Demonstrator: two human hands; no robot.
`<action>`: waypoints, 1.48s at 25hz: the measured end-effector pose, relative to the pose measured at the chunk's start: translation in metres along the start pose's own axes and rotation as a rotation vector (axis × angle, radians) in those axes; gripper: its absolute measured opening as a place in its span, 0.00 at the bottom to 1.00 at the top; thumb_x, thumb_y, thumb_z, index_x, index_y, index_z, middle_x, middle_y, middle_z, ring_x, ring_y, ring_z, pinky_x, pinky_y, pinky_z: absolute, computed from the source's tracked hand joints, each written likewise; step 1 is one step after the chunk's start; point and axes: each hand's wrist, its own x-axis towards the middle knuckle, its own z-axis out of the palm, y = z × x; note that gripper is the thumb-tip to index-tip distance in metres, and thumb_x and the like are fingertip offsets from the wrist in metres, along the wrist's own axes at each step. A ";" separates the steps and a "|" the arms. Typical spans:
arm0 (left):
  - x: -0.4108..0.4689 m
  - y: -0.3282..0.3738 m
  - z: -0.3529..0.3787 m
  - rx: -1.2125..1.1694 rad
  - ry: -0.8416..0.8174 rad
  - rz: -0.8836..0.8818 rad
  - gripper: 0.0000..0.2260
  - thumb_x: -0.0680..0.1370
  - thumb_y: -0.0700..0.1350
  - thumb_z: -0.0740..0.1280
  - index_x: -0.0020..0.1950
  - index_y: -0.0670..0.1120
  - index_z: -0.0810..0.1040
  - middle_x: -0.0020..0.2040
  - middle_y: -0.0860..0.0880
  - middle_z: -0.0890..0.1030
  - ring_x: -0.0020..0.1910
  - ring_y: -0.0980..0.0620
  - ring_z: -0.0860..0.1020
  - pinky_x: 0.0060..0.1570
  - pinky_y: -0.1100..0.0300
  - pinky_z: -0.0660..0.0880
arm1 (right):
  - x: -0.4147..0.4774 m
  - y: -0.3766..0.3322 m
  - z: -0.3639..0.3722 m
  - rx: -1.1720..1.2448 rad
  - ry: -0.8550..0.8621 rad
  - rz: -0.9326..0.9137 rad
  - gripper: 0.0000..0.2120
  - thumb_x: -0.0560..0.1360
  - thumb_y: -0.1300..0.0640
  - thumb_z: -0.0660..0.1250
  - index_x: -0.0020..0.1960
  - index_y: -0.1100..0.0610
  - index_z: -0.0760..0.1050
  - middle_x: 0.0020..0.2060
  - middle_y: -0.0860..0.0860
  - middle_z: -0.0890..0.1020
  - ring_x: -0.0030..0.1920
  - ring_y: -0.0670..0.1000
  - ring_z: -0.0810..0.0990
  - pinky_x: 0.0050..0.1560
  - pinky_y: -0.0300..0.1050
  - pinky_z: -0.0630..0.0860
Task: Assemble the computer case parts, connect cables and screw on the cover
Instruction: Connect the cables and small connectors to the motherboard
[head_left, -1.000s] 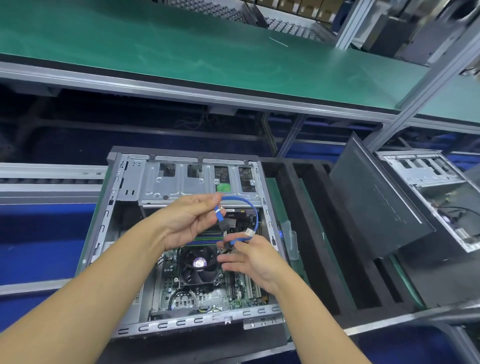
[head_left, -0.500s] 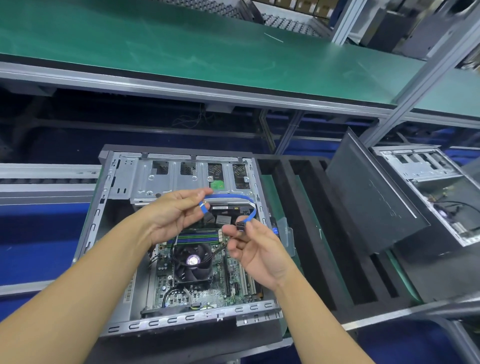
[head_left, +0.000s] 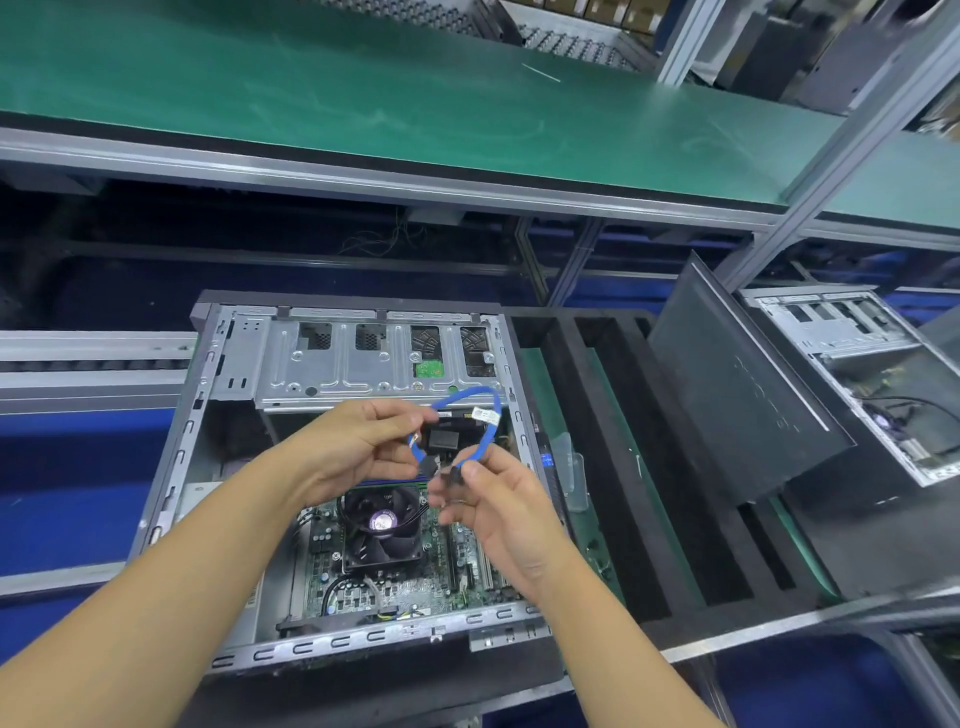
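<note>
Above the open case, I've got the left hand pinching one end of the blue cable, the right hand pinching the other; its loop arches just beyond both grips, with the fan beneath.

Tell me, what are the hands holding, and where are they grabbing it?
A blue cable. The left hand pinches it near one end; the right hand pinches the black plug at the other.
</note>
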 end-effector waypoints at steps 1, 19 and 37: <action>0.001 -0.002 -0.001 0.100 0.010 -0.035 0.07 0.79 0.42 0.68 0.52 0.44 0.85 0.37 0.48 0.82 0.32 0.53 0.82 0.34 0.61 0.80 | -0.002 0.003 0.002 -0.064 0.060 -0.026 0.05 0.77 0.60 0.67 0.52 0.60 0.77 0.44 0.55 0.85 0.41 0.52 0.83 0.38 0.43 0.78; -0.006 -0.012 -0.014 0.440 0.085 -0.234 0.30 0.76 0.72 0.53 0.42 0.45 0.68 0.29 0.50 0.68 0.25 0.51 0.68 0.23 0.61 0.68 | -0.007 0.000 0.008 -0.864 0.344 -0.378 0.10 0.82 0.49 0.59 0.49 0.37 0.77 0.37 0.39 0.80 0.35 0.42 0.76 0.37 0.32 0.71; -0.001 -0.028 -0.008 1.058 0.327 0.190 0.15 0.84 0.54 0.52 0.46 0.54 0.76 0.28 0.55 0.81 0.23 0.55 0.79 0.35 0.58 0.75 | 0.049 0.025 0.024 -1.000 0.719 -0.128 0.12 0.82 0.54 0.67 0.58 0.62 0.80 0.40 0.50 0.79 0.41 0.50 0.78 0.37 0.30 0.69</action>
